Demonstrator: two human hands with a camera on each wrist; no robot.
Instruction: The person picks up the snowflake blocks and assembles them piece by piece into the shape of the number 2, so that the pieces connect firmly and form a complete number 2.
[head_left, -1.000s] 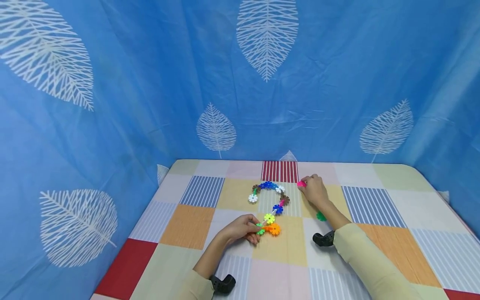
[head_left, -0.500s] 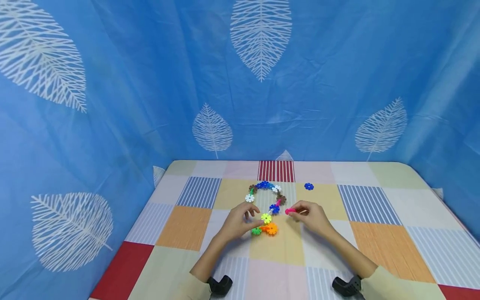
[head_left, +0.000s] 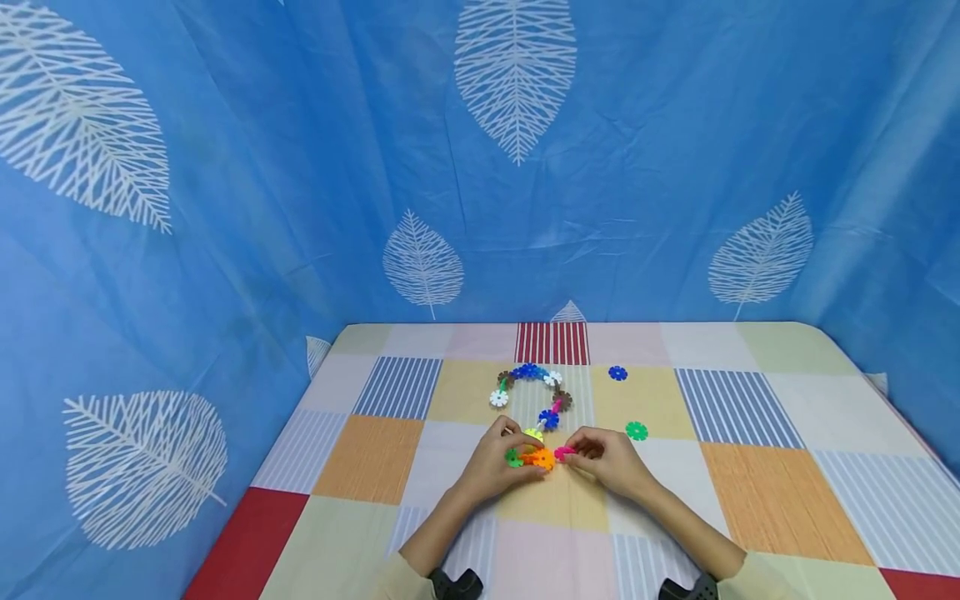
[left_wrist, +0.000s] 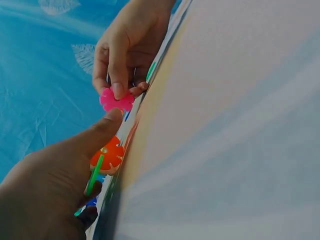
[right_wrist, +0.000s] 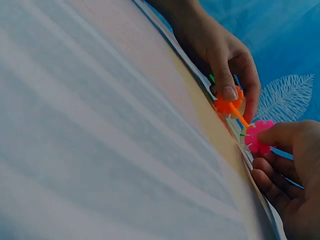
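Note:
My right hand (head_left: 609, 458) pinches a pink snowflake disc (right_wrist: 259, 136) between thumb and fingers. My left hand (head_left: 491, 460) grips an orange snowflake disc (head_left: 543, 459), its thumb lying on that disc in the right wrist view. The pink disc is close against the orange pieces; whether they interlock cannot be told. A green disc (head_left: 513, 457) and a yellow disc (head_left: 534, 434), partly hidden by my left fingers, sit by the orange ones. From there a curved chain of linked discs runs away over the table, with a dark blue disc (head_left: 549, 419) and a white disc (head_left: 498, 399) at its far-left end.
A loose blue disc (head_left: 618, 373) and a loose green disc (head_left: 637, 431) lie right of the chain. A patchwork cloth (head_left: 420, 517) covers the table. Blue leaf-print curtain (head_left: 645, 167) hangs behind and at both sides.
My right hand has brought the pink disc from the far right of the chain down to the orange pieces. My left hand briefly loosened, then took hold of the orange disc again.

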